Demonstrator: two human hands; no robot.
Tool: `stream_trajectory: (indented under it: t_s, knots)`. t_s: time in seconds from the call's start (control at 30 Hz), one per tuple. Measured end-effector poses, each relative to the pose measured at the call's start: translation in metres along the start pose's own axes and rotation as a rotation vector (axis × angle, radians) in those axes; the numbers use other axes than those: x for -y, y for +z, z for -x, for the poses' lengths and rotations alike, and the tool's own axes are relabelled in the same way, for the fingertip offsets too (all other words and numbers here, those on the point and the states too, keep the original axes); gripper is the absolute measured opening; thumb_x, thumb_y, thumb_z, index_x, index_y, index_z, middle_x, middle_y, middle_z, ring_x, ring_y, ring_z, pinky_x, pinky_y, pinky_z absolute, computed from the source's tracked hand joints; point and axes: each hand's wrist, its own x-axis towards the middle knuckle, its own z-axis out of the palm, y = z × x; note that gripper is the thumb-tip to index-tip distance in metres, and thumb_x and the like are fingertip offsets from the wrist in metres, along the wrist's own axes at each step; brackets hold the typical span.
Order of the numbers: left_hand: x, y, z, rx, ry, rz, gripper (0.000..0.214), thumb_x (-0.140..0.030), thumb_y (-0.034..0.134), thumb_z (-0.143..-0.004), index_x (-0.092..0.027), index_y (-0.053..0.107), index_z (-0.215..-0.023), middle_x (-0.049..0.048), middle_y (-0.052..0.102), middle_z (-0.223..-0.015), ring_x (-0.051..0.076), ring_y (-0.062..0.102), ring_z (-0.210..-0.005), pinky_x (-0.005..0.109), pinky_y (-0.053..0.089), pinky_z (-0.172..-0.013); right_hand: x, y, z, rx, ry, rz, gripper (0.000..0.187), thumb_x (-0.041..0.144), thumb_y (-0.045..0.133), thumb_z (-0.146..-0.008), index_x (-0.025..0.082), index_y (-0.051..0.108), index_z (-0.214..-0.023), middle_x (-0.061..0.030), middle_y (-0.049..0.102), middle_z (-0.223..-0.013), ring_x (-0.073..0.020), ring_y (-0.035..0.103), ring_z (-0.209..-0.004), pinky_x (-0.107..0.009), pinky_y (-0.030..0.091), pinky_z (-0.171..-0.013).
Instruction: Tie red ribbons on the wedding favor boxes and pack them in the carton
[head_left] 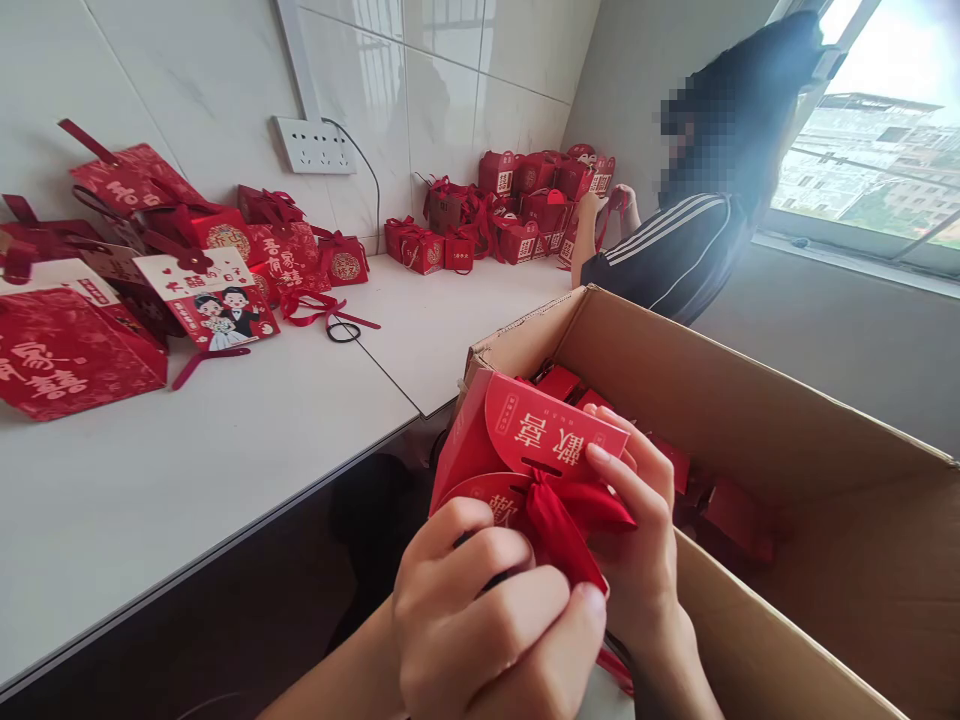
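I hold a small red gift box with white characters on its flap, over the near rim of a large cardboard carton. My left hand is closed round the box's lower front, thumb pinching its dark red ribbon. My right hand wraps the box's right side, fingers curled over the flap and the ribbon. More red boxes lie inside the carton.
A white table on the left carries flat and folded red gift boxes, loose ribbons and a black hair tie. Finished boxes are stacked at the far corner, where another person leans. A socket strip hangs on the wall.
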Motion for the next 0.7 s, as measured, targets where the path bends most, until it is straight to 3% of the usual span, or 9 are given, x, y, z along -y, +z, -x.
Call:
stream_trajectory:
  t_s: [0.17, 0.7]
  knots:
    - [-0.0011, -0.0013, -0.0007, 0.032, 0.006, -0.005, 0.013, -0.005, 0.065, -0.076, -0.018, 0.064, -0.078, -0.0045, 0.067, -0.07, 0.009, 0.063, -0.06, 0.027, 0.057, -0.061, 0.0008, -0.0023, 0.0, 0.003, -0.004, -0.023, 0.061, 0.021, 0.066, -0.08, 0.027, 0.039, -0.135, -0.0133, 0.037, -0.139, -0.031, 0.042, -0.128, -0.054, 0.048, -0.095]
    - [-0.0007, 0.0001, -0.0001, 0.021, -0.004, -0.005, 0.013, -0.007, 0.062, -0.078, -0.019, 0.064, -0.077, -0.0049, 0.067, -0.069, 0.009, 0.063, -0.058, 0.028, 0.057, -0.059, 0.0032, -0.0034, -0.0005, 0.01, 0.013, -0.023, 0.058, 0.022, 0.066, -0.081, 0.026, 0.041, -0.133, -0.0138, 0.037, -0.139, -0.0327, 0.044, -0.126, -0.056, 0.049, -0.093]
